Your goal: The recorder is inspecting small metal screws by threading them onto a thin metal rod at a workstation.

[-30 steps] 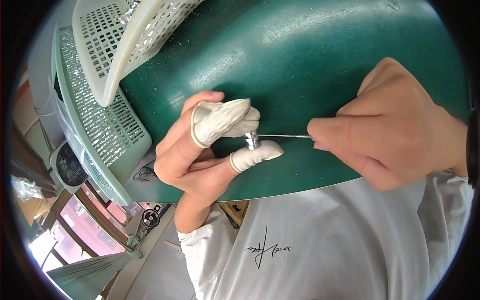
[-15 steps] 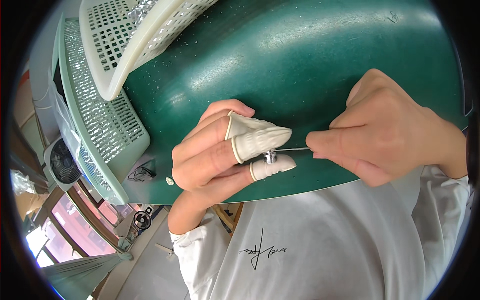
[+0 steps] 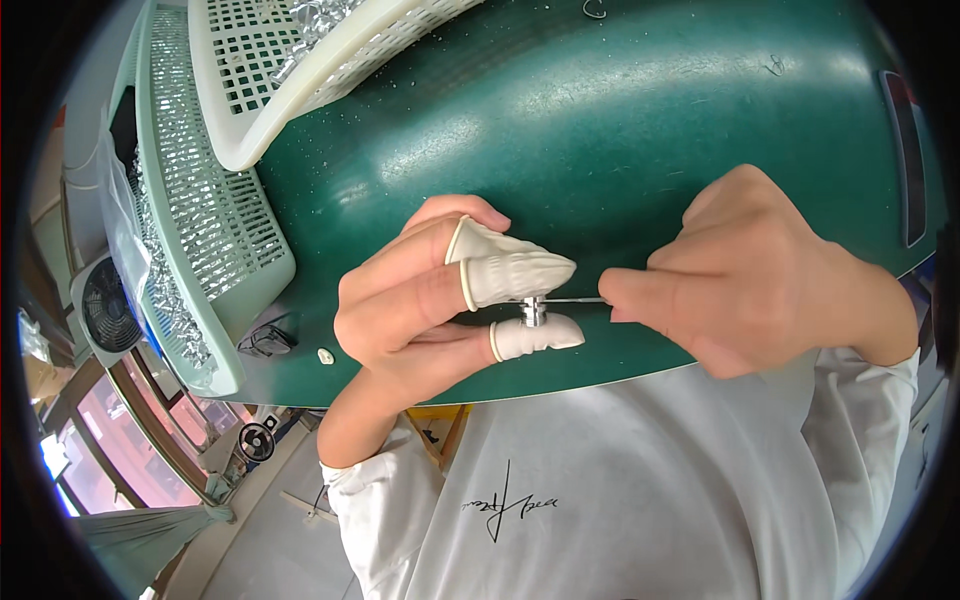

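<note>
Here, near the table's (image 3: pixel 630 355) edge, left hand (image 3: pixel 400 315) pinches metal cylinder (image 3: pixel 534 312); right hand (image 3: pixel 750 285) grips rod (image 3: pixel 575 300). Black script (image 3: pixel 507 503) marks shirt (image 3: pixel 630 480).

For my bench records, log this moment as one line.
Left hand: pinches metal fitting; right hand: holds thin rod; surface: green table

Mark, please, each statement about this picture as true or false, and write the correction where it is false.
1. The left hand pinches a small metal part. True.
2. The right hand wears white finger covers. False: these are on the left hand; none show on the right.
3. A thin metal rod is held in the right hand. True.
4. The pale green basket stands to the right of both hands. False: it stands to their left.
5. Shiny metal pieces lie in the white basket. True.
6. The tabletop is white. False: it is dark green.
</note>
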### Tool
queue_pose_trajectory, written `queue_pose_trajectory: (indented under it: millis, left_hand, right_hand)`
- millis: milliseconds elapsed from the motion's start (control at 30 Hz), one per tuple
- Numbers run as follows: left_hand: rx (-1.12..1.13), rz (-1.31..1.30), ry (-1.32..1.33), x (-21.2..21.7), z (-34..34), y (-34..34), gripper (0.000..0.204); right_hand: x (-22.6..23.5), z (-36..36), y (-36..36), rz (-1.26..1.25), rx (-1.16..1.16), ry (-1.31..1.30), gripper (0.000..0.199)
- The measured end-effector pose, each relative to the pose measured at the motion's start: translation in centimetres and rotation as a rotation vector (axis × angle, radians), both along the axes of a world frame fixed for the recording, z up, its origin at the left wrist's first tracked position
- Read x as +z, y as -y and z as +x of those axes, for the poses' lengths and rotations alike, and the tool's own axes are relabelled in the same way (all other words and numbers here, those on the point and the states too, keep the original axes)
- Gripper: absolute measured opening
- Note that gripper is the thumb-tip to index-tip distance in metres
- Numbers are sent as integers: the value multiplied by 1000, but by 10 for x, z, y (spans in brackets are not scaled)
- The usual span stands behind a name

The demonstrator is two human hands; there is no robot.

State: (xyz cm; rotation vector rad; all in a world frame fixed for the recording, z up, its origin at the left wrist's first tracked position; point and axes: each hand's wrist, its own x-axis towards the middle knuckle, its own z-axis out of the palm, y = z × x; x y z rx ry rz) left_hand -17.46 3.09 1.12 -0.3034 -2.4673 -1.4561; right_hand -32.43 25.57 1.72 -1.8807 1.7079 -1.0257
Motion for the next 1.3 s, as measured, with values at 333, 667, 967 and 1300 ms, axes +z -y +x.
queue_pose_trajectory:
  millis: [333,667,967,1300]
  left_hand:
    - [139,-209,-233,19,5,20,31]
    - [288,714,38,3,4,24,34]
    - [197,469,-95,5,3,18,30]
    - [254,-10,-260,6,-1,26,25]
  right_hand:
    - [22,-14,-5,47,-87,412,10]
    - [8,-14,1,69,-193,657,9]
    - [6,-14,1,50,-195,574,8]
    - [7,-17,-1,25,-155,389,8]
